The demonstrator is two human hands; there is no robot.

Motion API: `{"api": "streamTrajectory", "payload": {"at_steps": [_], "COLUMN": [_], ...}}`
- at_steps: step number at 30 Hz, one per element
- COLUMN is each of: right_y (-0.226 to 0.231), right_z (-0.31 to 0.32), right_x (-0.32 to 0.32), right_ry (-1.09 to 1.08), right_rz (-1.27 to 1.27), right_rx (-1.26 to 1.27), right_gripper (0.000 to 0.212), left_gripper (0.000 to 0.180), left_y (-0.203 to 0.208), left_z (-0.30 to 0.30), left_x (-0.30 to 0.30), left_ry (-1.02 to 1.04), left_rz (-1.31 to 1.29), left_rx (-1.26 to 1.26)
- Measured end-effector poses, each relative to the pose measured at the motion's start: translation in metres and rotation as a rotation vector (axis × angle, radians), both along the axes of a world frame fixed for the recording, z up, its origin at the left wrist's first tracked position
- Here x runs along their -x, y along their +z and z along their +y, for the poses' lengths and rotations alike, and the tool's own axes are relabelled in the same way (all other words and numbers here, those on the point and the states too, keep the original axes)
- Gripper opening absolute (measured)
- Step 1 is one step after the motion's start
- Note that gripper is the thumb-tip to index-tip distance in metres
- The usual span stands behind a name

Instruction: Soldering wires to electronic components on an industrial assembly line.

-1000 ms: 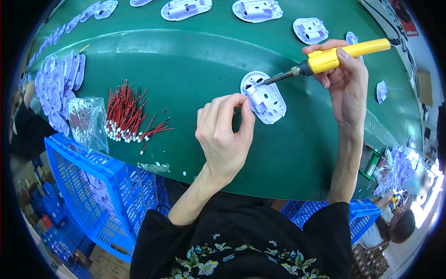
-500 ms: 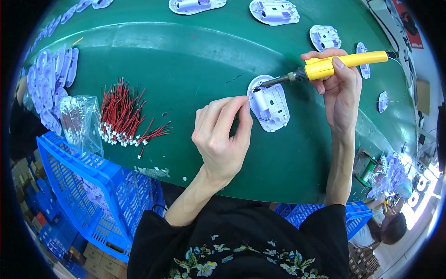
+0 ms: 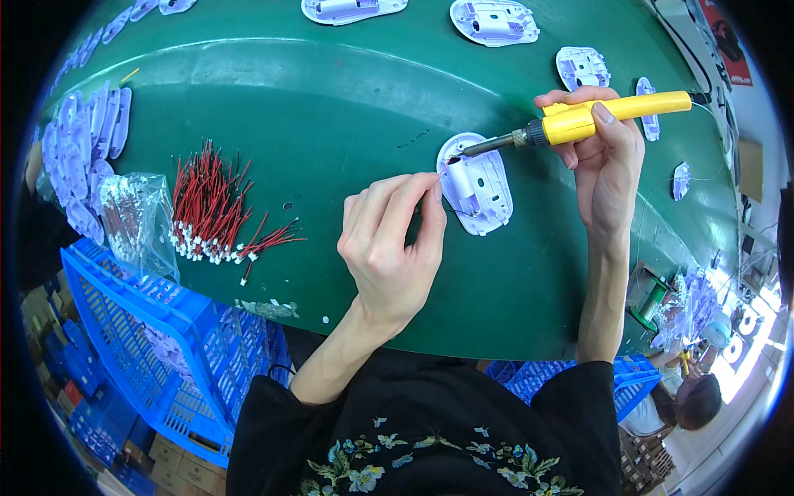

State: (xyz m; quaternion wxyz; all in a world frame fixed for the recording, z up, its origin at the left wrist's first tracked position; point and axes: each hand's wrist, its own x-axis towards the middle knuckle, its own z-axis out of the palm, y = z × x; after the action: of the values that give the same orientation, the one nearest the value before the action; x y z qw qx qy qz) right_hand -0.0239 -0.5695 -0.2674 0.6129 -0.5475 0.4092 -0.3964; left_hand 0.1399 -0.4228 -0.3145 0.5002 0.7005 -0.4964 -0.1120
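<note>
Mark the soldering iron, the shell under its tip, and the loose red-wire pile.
Soldering iron (image 3: 569,127): head view, yellow handle.
Shell (image 3: 487,187): head view, inner face near its middle.
Red-wire pile (image 3: 208,196): head view, red strands mid-pile.

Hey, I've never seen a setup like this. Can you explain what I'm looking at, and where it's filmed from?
Sure. There's no robot here, just a person's bare hands. A wide fisheye camera worn on the head looks down, which is why straight edges bend. The right hand holds a yellow-handled soldering iron, its tip at the upper end of a pale plastic casing. The left hand pinches what looks like a thin wire there. On the green table, to the left, lie red wires with white connectors, a clear bag and a pile of pale parts.
</note>
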Motion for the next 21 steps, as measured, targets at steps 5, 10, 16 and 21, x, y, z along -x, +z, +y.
{"api": "streamTrajectory", "payload": {"at_steps": [5,10,16,21], "right_y": [0.0042,0.0019,0.0008,0.001], "right_z": [0.0006,0.0009,0.0013,0.0019], "right_x": [-0.0001,-0.0006,-0.0016,-0.0022], "right_ry": [-0.033,-0.019,-0.007,-0.002], "right_rz": [-0.052,-0.001,0.033,0.077], "right_rx": [-0.001,0.003,0.014,0.026], "right_gripper": [0.026,0.026,0.028,0.03], "left_gripper": [0.014,0.014,0.014,0.014], "left_y": [-0.0001,-0.0003,-0.0004,-0.0011], "left_z": [0.0008,0.0002,0.0005,0.0001], "left_x": [-0.0003,0.0001,0.0,-0.0003], "left_ry": [-0.001,0.003,0.008,0.013], "left_rz": [0.011,0.013,0.018,0.012], "left_rx": [0.007,0.01,0.022,0.018]}}
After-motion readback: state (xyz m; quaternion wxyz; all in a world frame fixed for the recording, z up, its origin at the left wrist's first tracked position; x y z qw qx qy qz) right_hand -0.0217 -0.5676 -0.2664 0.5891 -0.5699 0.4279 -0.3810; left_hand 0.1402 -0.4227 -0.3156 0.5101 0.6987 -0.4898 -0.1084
